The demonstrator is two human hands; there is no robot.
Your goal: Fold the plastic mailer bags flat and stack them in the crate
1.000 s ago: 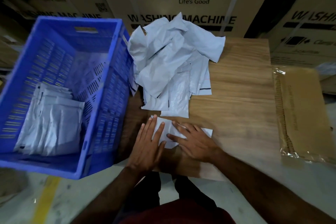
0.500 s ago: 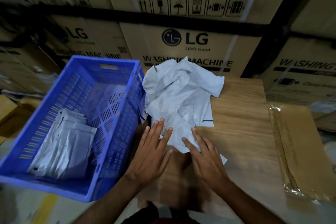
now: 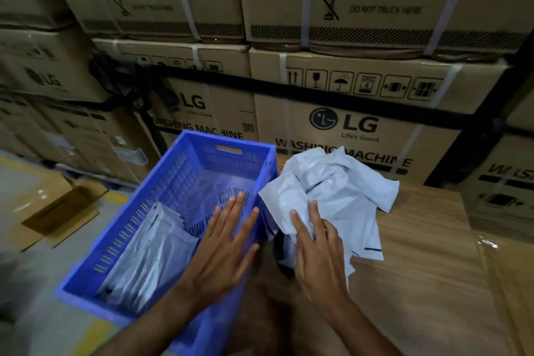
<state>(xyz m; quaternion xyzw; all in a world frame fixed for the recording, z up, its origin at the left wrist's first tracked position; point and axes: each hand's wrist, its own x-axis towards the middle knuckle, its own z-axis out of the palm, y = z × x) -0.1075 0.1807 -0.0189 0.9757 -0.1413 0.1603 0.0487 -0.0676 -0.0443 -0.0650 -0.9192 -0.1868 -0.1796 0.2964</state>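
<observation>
The blue plastic crate point(image 3: 161, 211) stands left of the wooden table point(image 3: 419, 269), with a stack of folded white mailer bags point(image 3: 150, 263) lying in its left half. A loose pile of crumpled white mailer bags point(image 3: 346, 196) sits on the table beside the crate. My left hand point(image 3: 228, 246) hovers flat over the crate's right rim, fingers spread and holding nothing. My right hand point(image 3: 315, 251) grips one mailer bag point(image 3: 281, 202) at the pile's near left edge, and that bag's corner rises against the crate's rim.
Stacked cardboard washing-machine cartons point(image 3: 355, 127) form a wall right behind the crate and table. A flattened open carton point(image 3: 57, 211) lies on the floor at the left. A plastic-wrapped cardboard bundle point(image 3: 508, 283) lies at the table's right edge.
Both hands left the small folded bag on the near table. The left hand moved over the crate and the right hand took hold of a bag from the pile. The view tilted up.
</observation>
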